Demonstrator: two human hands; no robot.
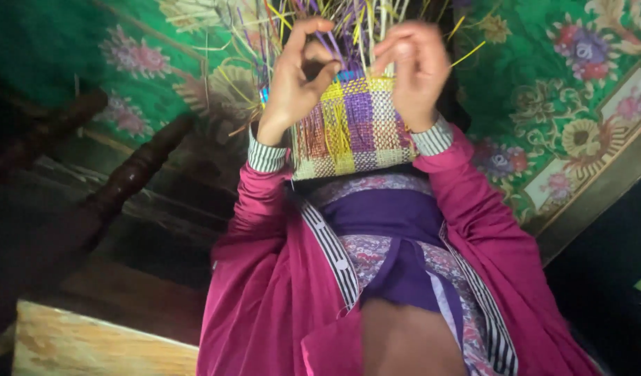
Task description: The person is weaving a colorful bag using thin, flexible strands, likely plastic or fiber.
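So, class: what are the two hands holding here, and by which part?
Both hands grip loose strips at the top edge of a half-woven basket of purple, yellow and natural straw: the left hand pinches one, the right hand closes over others.

I am seeing a green floral carpet [543, 90] covering the floor, its tan border running toward 4 o'clock; dark turned wooden legs [132, 174] are resting on it at 9 o'clock.
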